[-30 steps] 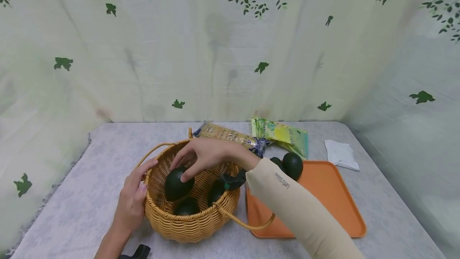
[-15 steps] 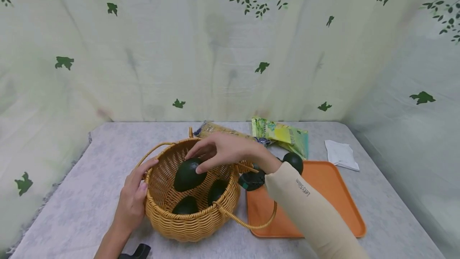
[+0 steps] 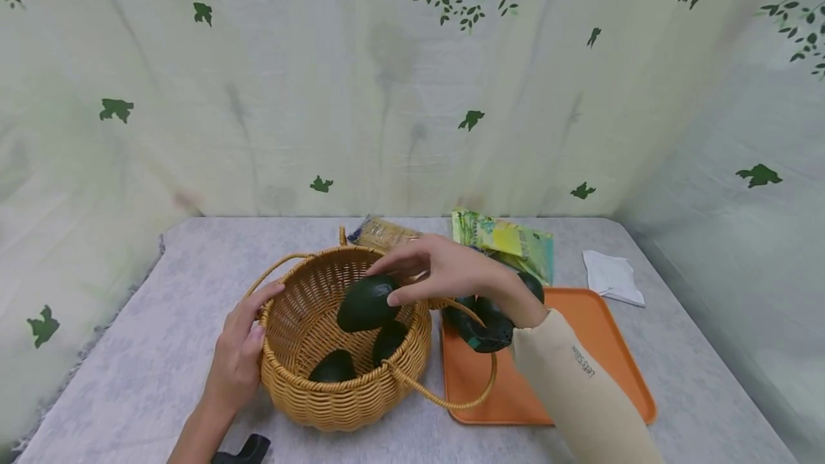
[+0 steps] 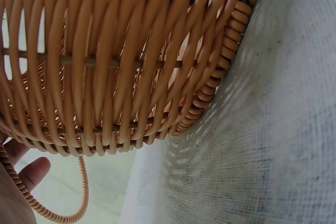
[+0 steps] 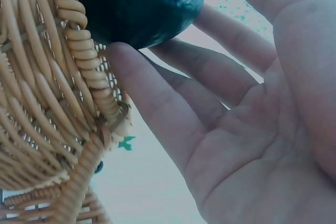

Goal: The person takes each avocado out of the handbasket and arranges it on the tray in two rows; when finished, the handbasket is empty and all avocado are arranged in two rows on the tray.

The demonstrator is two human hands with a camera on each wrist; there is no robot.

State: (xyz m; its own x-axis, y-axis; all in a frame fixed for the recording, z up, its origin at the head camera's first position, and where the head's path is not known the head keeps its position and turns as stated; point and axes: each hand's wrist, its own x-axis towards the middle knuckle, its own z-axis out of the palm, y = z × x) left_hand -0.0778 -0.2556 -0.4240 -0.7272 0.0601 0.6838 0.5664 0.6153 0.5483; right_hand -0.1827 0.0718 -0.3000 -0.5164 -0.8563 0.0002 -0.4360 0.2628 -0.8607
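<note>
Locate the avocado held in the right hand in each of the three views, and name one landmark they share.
Head: the held avocado sits centre frame, over the right side of the basket, pinched by the right hand.
Left wrist: not in view; only basket wall and grey cloth show.
Right wrist: the dark avocado is at the top, at the fingertips.
Shared landmark: the wicker basket, seen in all three.

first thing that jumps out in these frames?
The right hand pinching a dark green avocado just above the wicker basket at table centre, with two more avocados low inside it. The left hand rests on the basket's left rim. Just right of the basket lies an orange tray with another avocado at its far edge, partly hidden behind the right wrist.
</note>
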